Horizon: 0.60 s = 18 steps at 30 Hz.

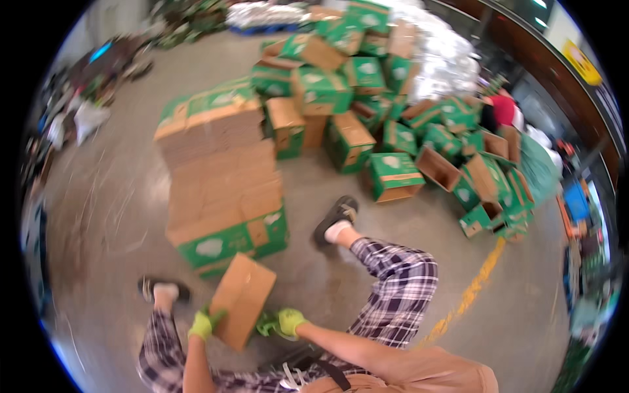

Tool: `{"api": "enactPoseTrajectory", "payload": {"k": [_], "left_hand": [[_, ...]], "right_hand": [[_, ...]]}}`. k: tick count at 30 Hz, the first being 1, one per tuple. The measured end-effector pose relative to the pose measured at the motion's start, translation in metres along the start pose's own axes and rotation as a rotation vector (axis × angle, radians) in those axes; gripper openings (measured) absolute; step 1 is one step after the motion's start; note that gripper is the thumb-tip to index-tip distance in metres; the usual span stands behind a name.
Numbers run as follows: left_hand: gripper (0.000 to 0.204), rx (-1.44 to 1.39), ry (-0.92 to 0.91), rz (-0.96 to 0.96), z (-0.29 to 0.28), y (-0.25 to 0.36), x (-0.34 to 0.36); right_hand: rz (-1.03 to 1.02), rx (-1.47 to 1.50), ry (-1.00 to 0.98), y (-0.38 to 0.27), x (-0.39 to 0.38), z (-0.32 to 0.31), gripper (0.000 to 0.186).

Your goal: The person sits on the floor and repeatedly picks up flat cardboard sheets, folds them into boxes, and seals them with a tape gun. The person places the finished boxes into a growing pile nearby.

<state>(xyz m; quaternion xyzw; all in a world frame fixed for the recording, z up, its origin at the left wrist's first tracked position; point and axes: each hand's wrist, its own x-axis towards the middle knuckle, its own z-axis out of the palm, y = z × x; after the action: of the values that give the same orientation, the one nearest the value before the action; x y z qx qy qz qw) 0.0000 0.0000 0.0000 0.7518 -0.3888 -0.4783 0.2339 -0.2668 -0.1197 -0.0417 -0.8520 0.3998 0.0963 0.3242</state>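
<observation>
I sit on a concrete floor with my legs apart, in plaid trousers. A flat brown cardboard box (242, 300) stands tilted between my knees. My left hand (202, 323), in a yellow-green glove, grips its lower left edge. My right hand (290, 321), gloved the same, holds the box's lower right edge, where green cardboard shows. A tall stack of flattened green and brown cartons (219, 177) leans just beyond the box.
Behind the stack lies a big heap of assembled green and brown boxes (367, 98), several open. White sacks (445, 52) sit at the back. A worn yellow line (468, 295) crosses the floor at right. A person in red (503, 108) is behind the heap.
</observation>
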Motion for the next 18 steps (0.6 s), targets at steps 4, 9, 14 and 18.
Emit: {"api": "enactPoseTrajectory", "payload": {"k": [4, 9, 14, 18], "left_hand": [[0.056, 0.080, -0.173, 0.519, 0.041, 0.135, 0.004], [0.061, -0.397, 0.286, 1.237, 0.063, 0.335, 0.005], [0.042, -0.031, 0.245, 1.142, 0.031, 0.281, 0.135], [0.066, -0.034, 1.117, 0.566, -0.049, 0.160, 0.253]], "right_hand": [[0.169, 0.098, 0.439, 0.060, -0.029, 0.000, 0.030], [-0.032, 0.619, 1.354, 0.177, -0.039, -0.239, 0.043], [-0.147, 1.053, 1.436, 0.196, -0.053, -0.462, 0.042], [-0.437, 1.500, 1.241, 0.244, 0.011, -0.430, 0.037]]}}
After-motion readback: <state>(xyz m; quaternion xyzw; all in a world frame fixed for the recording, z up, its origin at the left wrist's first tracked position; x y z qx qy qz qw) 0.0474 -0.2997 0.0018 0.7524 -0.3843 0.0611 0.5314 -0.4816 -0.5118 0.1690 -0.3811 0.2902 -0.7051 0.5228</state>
